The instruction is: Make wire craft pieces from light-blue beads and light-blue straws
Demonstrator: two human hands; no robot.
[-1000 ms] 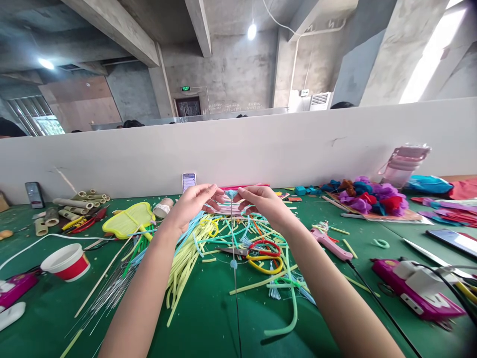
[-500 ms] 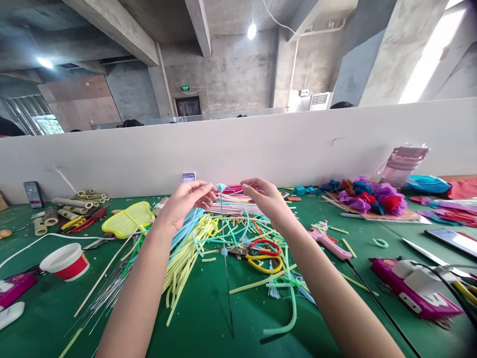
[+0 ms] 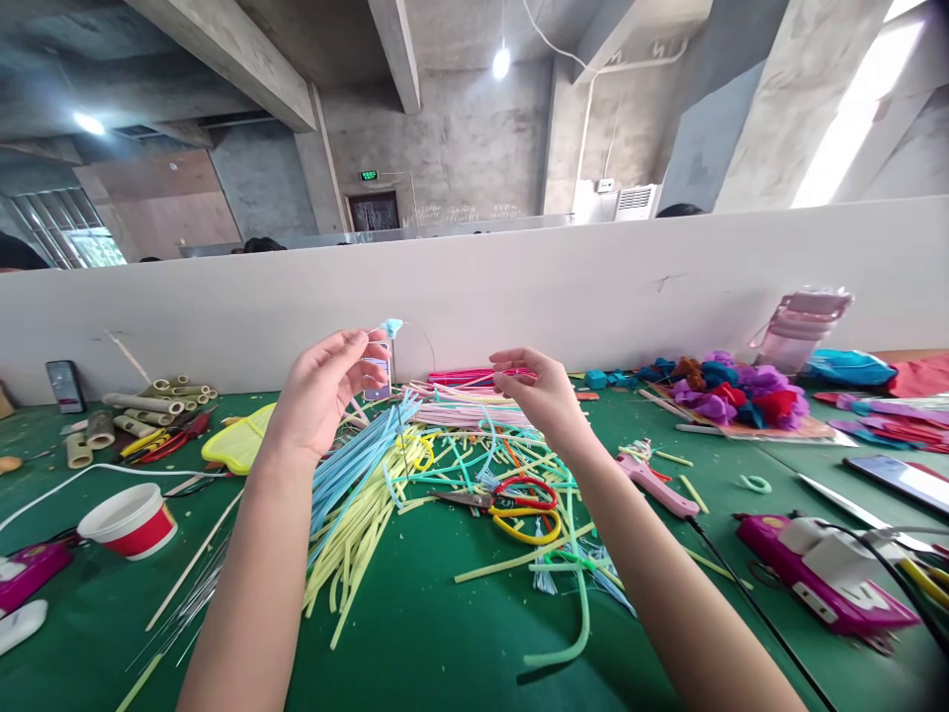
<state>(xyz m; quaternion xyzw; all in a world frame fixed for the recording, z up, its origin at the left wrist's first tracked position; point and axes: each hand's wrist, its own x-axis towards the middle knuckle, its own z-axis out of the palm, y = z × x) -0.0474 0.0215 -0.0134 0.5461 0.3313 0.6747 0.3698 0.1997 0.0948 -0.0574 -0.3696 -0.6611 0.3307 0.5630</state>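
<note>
My left hand is raised over the left side of the pile, thumb and forefinger pinched on a thin thread or wire. This runs to a small light-blue piece just past the fingertips. A fine dark stem hangs below the blue piece, and a loose thread end curls out to its right. Farther right, my right hand hovers above the pile with thumb and forefinger apart; nothing shows between them. Below lie blue strips, yellow-green strips and scissors with red and yellow handles.
A paper cup, a yellow flat shape and bamboo pieces are at left. On the right are a pink glue gun, a purple power strip, crumpled coloured paper and a pink bottle. A white partition stands behind.
My left hand has moved left and up, carrying the blue piece and its stem away from the right hand. My right hand has shifted slightly right, its fingers now farther from the thread.
</note>
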